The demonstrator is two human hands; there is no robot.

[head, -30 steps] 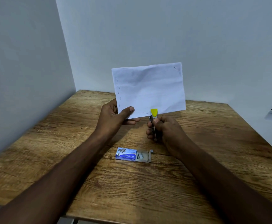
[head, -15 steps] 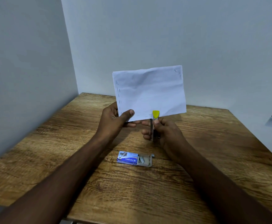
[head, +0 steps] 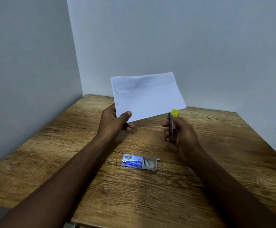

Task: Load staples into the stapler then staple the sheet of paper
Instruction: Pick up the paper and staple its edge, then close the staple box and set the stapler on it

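1. The left hand (head: 113, 123) pinches the lower left corner of a white rectangular sheet of paper (head: 148, 96), held upright above the wooden bench (head: 224, 162); a row of staples runs along its left edge.
2. The right hand (head: 180, 134) has its grip closed around a slim metal stapler with a yellow tip (head: 172, 124), just below the sheet's lower right corner.
3. A blue staple box (head: 139, 162), its tray slid partly out, lies on the bench near the person.

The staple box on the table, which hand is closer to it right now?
Right, though not by much. The right hand, holding the stapler, is above and right of the staple box. The left hand, holding the paper, is farther up-left.
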